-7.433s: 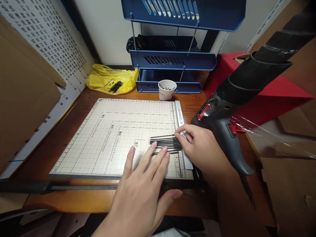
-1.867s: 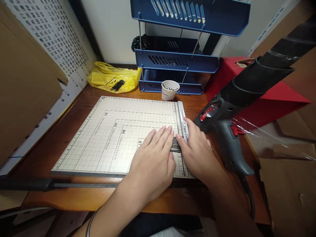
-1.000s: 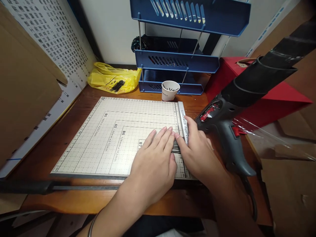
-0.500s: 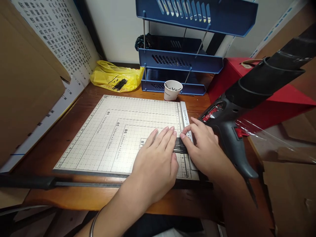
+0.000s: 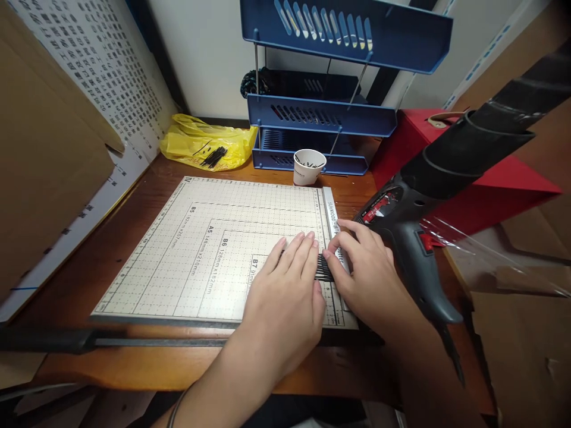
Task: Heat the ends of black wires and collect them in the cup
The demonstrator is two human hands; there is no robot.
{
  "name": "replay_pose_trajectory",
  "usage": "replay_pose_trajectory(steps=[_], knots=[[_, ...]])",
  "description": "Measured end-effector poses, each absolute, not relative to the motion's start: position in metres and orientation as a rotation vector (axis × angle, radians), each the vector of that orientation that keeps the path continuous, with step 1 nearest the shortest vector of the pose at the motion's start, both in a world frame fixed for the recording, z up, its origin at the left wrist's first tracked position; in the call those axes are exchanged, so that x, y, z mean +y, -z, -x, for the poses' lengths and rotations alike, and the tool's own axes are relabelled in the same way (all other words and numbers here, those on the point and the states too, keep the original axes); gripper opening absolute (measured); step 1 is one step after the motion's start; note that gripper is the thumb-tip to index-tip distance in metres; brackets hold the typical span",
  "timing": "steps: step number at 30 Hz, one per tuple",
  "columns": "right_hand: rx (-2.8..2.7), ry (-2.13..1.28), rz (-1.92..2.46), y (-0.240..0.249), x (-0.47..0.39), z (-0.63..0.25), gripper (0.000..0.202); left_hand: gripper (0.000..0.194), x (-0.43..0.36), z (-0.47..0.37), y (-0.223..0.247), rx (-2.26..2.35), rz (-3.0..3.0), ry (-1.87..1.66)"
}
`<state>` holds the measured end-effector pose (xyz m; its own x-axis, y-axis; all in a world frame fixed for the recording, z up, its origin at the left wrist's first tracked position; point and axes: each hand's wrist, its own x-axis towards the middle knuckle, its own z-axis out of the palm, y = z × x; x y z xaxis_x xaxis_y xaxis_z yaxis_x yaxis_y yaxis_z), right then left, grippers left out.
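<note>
Since the earliest frame, the left hand (image 5: 283, 291) has drawn its spread fingers together and now covers more of the thin, straight black strips (image 5: 324, 268). These lie side by side on the cream, grid-printed paper cutter board (image 5: 214, 255), near its right edge, their ends by the silver metal rail (image 5: 330, 208). The left hand is flat and unclenched, palm down over the strips' middle. The right hand (image 5: 368, 270) is curled, thumb and index fingertip together at the strips' exposed ends; whether it pinches one, I cannot tell.

Beyond the board, a white paper cup (image 5: 307, 172) holds short black pieces, and a crumpled yellow plastic bag (image 5: 178, 139) bears a small pile of similar black strips. Behind the cup stands a blue tiered tray rack (image 5: 321, 116). To the right, a black-and-grey handheld tool (image 5: 419, 238) with a red trigger leans before a red box (image 5: 491, 190).
</note>
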<state>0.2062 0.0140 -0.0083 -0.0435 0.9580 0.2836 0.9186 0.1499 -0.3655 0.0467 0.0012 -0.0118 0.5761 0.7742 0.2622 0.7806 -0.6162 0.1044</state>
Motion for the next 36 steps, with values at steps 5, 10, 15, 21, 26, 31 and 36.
replay_pose_trajectory(steps=[5,10,15,21,26,31,36], knots=[[-1.923,-0.191,1.744,0.008,0.014,-0.210,0.016,0.056,0.002,-0.047,0.012,-1.362,2.807,0.399],[-1.788,-0.222,1.655,0.002,0.004,-0.215,0.009,0.058,0.000,-0.050,0.011,-1.423,2.826,0.359],[-1.783,-0.471,1.592,0.004,-0.008,-0.209,0.042,0.059,-0.002,-0.055,0.010,-1.381,2.871,0.377],[-1.694,-0.498,1.596,0.007,-0.007,-0.210,0.052,0.059,-0.004,-0.065,0.011,-1.431,2.879,0.387],[-1.621,-0.509,1.599,0.007,-0.004,-0.210,0.049,0.059,-0.006,-0.072,0.015,-1.463,2.877,0.456],[-1.581,-0.470,1.597,0.009,-0.003,-0.214,0.047,0.059,-0.007,-0.073,0.014,-1.434,2.851,0.483],[-1.573,-0.461,1.613,0.010,-0.005,-0.222,0.049,0.059,-0.011,-0.063,0.012,-1.472,2.740,0.559]])
